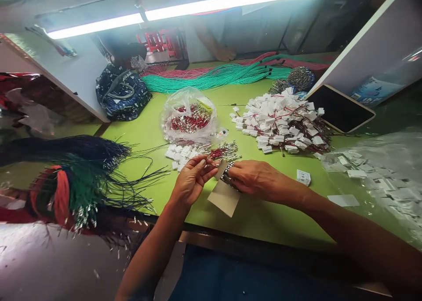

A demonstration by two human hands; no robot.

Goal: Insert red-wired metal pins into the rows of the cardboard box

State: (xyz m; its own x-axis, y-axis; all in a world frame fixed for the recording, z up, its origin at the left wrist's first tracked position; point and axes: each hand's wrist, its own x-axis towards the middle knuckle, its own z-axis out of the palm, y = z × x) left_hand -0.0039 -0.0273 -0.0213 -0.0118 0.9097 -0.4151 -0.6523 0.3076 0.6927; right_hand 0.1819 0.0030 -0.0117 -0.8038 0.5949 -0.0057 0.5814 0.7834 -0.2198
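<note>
A lime-green workbench [250, 213] carries a heap of white plastic connectors on red wires [283, 120], just beside a clear plastic bag of red wires with metal terminals [188, 116]. Nearer the bench edge, the right hand [260, 180] pinches narrowly on a small bunch of silver-tipped wires [227, 175], above a pale rectangular card [223, 198]. The left hand [193, 182] curls close beside it; whether it grips the bunch too is hard to tell.

We reach forward with both bare arms: the left forearm [154, 248] rises from the bottom edge, and the right forearm [349, 222] slants in from the lower right. Our left grip [193, 182] curls inward, palm toward us. Our right grip [259, 178] lies back upward, its fingers [235, 172] pointing left, just beside the other.
</note>
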